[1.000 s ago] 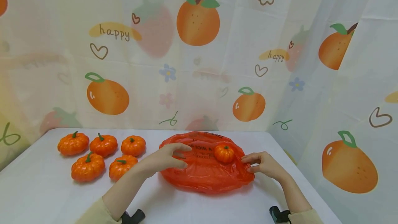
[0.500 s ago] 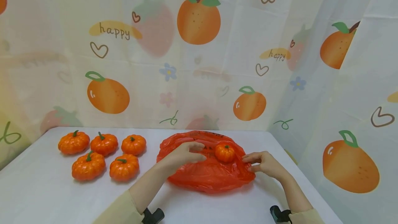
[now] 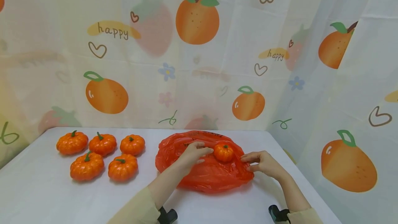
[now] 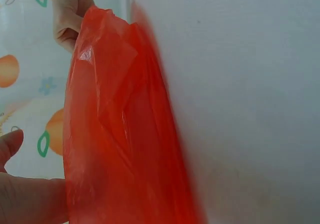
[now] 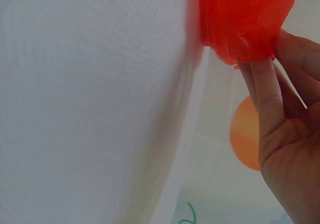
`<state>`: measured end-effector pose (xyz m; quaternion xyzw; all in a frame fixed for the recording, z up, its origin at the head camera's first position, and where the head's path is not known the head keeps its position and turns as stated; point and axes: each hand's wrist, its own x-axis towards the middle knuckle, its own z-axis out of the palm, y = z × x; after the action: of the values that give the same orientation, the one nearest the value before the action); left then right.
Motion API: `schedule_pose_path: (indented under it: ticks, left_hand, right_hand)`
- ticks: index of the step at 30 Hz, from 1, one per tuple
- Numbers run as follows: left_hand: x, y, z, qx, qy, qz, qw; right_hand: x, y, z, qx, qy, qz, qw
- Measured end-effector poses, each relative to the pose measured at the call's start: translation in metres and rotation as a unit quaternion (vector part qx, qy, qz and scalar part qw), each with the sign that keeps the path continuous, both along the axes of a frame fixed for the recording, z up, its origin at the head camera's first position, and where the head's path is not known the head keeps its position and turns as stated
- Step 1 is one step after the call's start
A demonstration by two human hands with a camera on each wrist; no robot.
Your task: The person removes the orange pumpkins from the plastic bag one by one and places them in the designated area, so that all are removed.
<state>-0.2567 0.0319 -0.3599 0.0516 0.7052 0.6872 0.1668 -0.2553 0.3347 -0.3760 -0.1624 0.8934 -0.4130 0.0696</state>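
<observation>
A red plastic bag (image 3: 214, 179) with black print lies spread open on the table, its mouth facing up. Inside it, toward the right, sits a small orange pumpkin (image 3: 223, 152) with a green stem. My left hand (image 3: 192, 155) is over the bag's opening, fingers loosely extended with the tips just left of that pumpkin; in the left wrist view the bag's side (image 4: 120, 129) hides part of this hand. My right hand (image 3: 264, 163) pinches the bag's right rim between thumb and fingers, as the right wrist view also shows on the bag edge (image 5: 245, 29).
Several orange pumpkins (image 3: 87, 166) stand in two rows on the left of the white table (image 3: 62, 199). Behind and to the right hangs a curtain (image 3: 199, 78) printed with fruit. A dark wrist mount (image 3: 168, 215) shows at my left sleeve.
My left hand has moved right across the bag's opening, from its left rim to beside the pumpkin inside. My right hand has stayed at the right rim. The pumpkins have not moved.
</observation>
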Motion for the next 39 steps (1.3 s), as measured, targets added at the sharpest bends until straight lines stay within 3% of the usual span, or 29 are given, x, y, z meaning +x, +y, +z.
schedule_pose_path:
  ticks: [7, 14, 31, 39]
  left_hand:
    - [-0.008, 0.017, -0.007, 0.034, -0.047, 0.025, 0.998]
    - [-0.013, 0.029, -0.008, 0.035, -0.066, 0.045, 0.9962]
    - [-0.028, 0.053, -0.011, -0.012, -0.065, 0.09, 0.9938]
    - [-0.035, 0.06, -0.01, -0.018, -0.066, 0.091, 0.9935]
  right_hand:
    - [-0.001, 0.0, -0.001, 0.002, 0.0, -0.001, 1.0]
    - [-0.001, 0.0, -0.002, 0.002, -0.002, -0.001, 1.0]
    - [0.0, 0.0, -0.003, -0.001, -0.009, -0.006, 0.9999]
    - [-0.001, 0.002, -0.002, 0.001, -0.005, -0.003, 1.0]
